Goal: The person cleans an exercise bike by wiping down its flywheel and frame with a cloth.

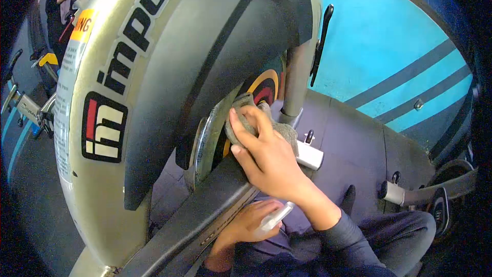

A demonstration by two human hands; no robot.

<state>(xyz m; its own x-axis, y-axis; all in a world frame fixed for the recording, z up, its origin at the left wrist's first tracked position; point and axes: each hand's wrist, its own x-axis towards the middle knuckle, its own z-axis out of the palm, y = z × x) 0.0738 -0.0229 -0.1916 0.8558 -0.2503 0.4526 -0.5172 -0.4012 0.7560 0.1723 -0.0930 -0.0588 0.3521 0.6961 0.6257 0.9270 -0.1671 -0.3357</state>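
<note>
My right hand (269,159) reaches in from the lower right with its fingers bent around a grey cloth (287,134). It presses the cloth against the side of the exercise bike's flywheel (207,141), near the coloured rings (266,84). Lower down, behind the black frame bar (205,218), my left hand (251,221) is closed around a clear-and-white plastic object (277,216), which looks like the top of a small bottle. The rest of that object is hidden in the hand.
A dark guard (220,36) and the gold frame (77,174) curve over the flywheel. A white-capped foot (310,155) stands on the dark floor tiles (348,133). Another machine's foot (394,193) is at right, a blue wall (379,46) behind. More bikes (28,110) stand at left.
</note>
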